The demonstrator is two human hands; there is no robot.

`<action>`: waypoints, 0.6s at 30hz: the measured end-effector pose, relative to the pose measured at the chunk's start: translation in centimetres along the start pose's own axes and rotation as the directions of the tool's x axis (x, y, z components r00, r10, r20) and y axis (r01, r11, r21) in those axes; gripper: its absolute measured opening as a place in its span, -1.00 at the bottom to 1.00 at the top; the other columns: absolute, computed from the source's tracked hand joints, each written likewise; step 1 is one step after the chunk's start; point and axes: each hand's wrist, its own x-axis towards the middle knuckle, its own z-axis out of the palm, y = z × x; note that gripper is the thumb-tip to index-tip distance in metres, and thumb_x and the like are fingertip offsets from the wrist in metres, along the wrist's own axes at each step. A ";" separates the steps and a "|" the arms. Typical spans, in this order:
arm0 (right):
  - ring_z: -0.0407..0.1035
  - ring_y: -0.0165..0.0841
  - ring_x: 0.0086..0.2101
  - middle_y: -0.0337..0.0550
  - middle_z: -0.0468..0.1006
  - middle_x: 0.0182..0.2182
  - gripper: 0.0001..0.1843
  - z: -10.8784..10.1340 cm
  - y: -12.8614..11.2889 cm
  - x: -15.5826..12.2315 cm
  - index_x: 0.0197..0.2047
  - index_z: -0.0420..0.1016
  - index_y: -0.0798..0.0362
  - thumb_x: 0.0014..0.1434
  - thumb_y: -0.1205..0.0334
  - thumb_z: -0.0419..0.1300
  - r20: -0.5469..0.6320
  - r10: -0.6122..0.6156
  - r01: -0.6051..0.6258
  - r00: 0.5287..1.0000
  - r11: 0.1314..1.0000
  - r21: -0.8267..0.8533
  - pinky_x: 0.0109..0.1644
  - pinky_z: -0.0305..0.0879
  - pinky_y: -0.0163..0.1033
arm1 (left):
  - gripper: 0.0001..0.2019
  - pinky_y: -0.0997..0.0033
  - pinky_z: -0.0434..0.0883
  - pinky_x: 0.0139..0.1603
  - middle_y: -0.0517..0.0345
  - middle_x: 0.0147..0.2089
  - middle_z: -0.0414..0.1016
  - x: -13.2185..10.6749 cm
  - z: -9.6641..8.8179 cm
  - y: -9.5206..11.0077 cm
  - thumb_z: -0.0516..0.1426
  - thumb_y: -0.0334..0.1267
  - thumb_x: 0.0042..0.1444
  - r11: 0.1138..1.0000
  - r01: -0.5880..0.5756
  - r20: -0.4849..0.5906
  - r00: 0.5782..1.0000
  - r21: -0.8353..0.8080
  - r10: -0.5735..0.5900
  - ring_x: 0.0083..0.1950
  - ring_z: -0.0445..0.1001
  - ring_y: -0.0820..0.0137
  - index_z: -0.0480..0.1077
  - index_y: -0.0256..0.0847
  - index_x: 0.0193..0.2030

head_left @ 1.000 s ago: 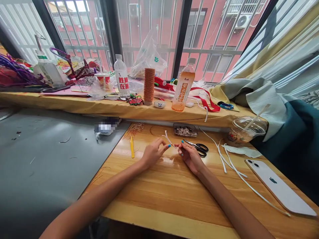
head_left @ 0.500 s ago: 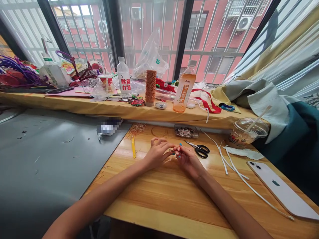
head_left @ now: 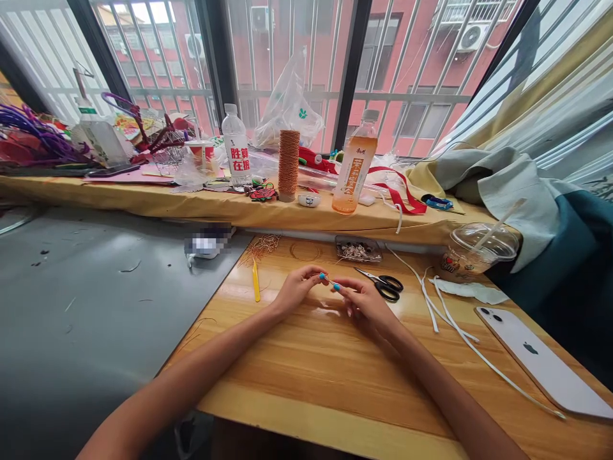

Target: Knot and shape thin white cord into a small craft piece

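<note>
Above the wooden table, my left hand [head_left: 299,289] pinches a small, thin brownish piece [head_left: 329,280] between thumb and fingertip. My right hand [head_left: 368,303] comes in from the other side, its thumb and finger closed at the other end of that piece. It is too small to tell its kind. Black-handled scissors [head_left: 387,287] lie with spread blades just beyond my right hand. Yellow tweezers [head_left: 256,282] rest to the left of my left hand, near a tangle of thin brown cord [head_left: 265,246].
A clear box [head_left: 358,249] of small pieces stands behind my hands. To the right are white cords [head_left: 447,319], a plastic cup [head_left: 472,255] and a phone [head_left: 536,358]. On the cloth-covered ledge stand a brown thread spool [head_left: 288,166], a water bottle [head_left: 236,147] and a tea bottle [head_left: 354,169].
Both hands have turned, so the thumbs now show on top with the small piece between them. My fingertips have moved slightly apart. The things on the table stay put.
</note>
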 end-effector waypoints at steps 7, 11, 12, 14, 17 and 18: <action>0.11 -0.53 -0.70 -0.21 0.47 -0.53 -0.73 0.4 0.4 -0.4 -0.36 0.53 0.04 -0.02 0.07 0.11 -0.021 -0.173 0.161 0.985 0.948 -0.273 -0.68 0.00 -0.39 | -0.77 0.46 0.28 -0.14 0.11 -0.29 0.44 0.1 -0.1 -0.5 0.09 -0.20 -0.03 1.000 0.025 0.065 0.998 0.006 -0.025 -0.23 0.38 0.41 0.34 -0.31 -0.26; 0.30 -0.39 -0.53 -0.13 0.52 -0.35 -0.74 0.5 0.5 -0.6 -0.26 0.52 -0.03 0.02 0.12 0.09 -0.038 -0.260 0.234 0.965 0.916 -0.326 -0.56 0.15 -0.34 | -0.78 0.51 0.28 -0.23 0.12 -0.30 0.43 0.1 -0.2 -0.6 0.09 -0.22 -0.04 0.998 0.017 0.088 0.996 0.059 -0.022 -0.27 0.36 0.44 0.35 -0.31 -0.27; 0.33 -0.34 -0.46 -0.12 0.52 -0.31 -0.74 0.5 0.4 -0.7 -0.24 0.51 -0.04 0.03 0.13 0.08 -0.036 -0.284 0.255 0.958 0.904 -0.343 -0.48 0.20 -0.31 | -0.78 0.51 0.27 -0.24 0.12 -0.30 0.43 0.1 -0.2 -0.6 0.09 -0.23 -0.03 0.997 0.007 0.097 0.995 0.077 -0.015 -0.28 0.36 0.44 0.36 -0.31 -0.27; 0.35 -0.28 -0.32 -0.13 0.52 -0.27 -0.75 0.5 0.2 -0.8 -0.21 0.50 -0.06 0.04 0.17 0.08 -0.031 -0.324 0.289 0.946 0.879 -0.379 -0.29 0.24 -0.23 | -0.78 0.51 0.27 -0.23 0.11 -0.28 0.43 0.1 -0.2 -0.6 0.08 -0.24 -0.02 0.995 -0.007 0.124 0.992 0.102 -0.006 -0.27 0.36 0.44 0.37 -0.32 -0.24; 0.35 -0.24 -0.23 -0.16 0.52 -0.25 -0.76 0.5 0.1 -0.8 -0.23 0.50 -0.08 0.03 0.20 0.09 -0.047 -0.357 0.311 0.933 0.864 -0.395 -0.14 0.20 -0.16 | -0.76 0.48 0.28 -0.16 0.08 -0.23 0.44 0.0 -0.2 -0.4 0.06 -0.26 0.00 0.994 -0.008 0.155 0.988 0.105 -0.008 -0.20 0.37 0.41 0.37 -0.31 -0.19; 0.35 -0.24 -0.24 -0.16 0.53 -0.26 -0.77 0.5 0.0 -0.8 -0.24 0.51 -0.08 0.03 0.20 0.09 -0.056 -0.354 0.307 0.933 0.869 -0.389 -0.15 0.21 -0.16 | -0.75 0.47 0.27 -0.13 0.08 -0.20 0.44 0.0 -0.2 -0.3 0.06 -0.26 0.01 0.994 -0.007 0.155 0.988 0.108 -0.010 -0.18 0.37 0.40 0.37 -0.31 -0.19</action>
